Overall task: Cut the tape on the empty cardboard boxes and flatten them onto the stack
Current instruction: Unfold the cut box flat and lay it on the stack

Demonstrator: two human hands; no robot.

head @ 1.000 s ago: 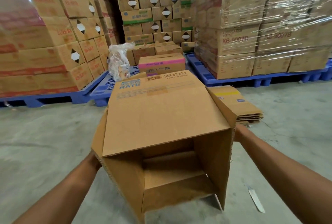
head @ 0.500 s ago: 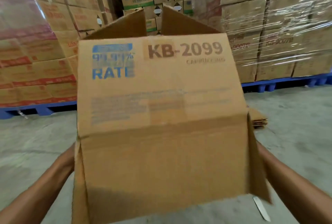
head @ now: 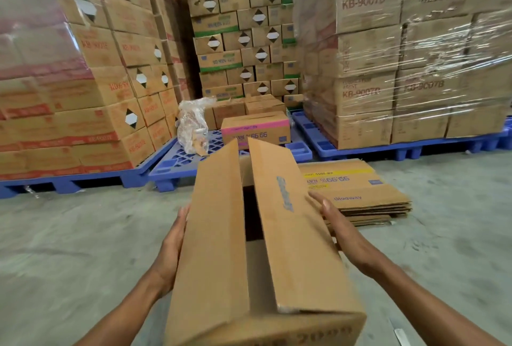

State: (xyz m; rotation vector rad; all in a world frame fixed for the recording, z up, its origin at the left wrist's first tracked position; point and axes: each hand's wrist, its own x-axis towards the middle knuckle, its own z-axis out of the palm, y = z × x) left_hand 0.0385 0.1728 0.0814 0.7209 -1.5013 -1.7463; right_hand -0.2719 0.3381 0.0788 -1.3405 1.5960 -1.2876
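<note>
I hold an empty brown cardboard box (head: pixel 291 248) in front of me, turned so its two long flaps face up with a dark gap between them. My left hand (head: pixel 170 248) presses flat on its left side. My right hand (head: pixel 336 221) presses on its right side, fingers stretched. A stack of flattened boxes (head: pixel 368 193) lies on the concrete floor just beyond and right of the box. A white-handled cutter (head: pixel 400 336) lies on the floor at the lower right edge.
Blue pallets (head: pixel 388 149) carry tall wrapped carton stacks on the left (head: pixel 69 96), the back and the right (head: pixel 401 54). A low pallet ahead holds a pink-striped carton (head: pixel 255 128) and a clear plastic bag (head: pixel 192 126). Grey concrete floor (head: pixel 69 234) surrounds me.
The box was tipped up with its printed face toward me, then rotated so the loose flaps face up. My view shifted and the flattened stack came into sight.
</note>
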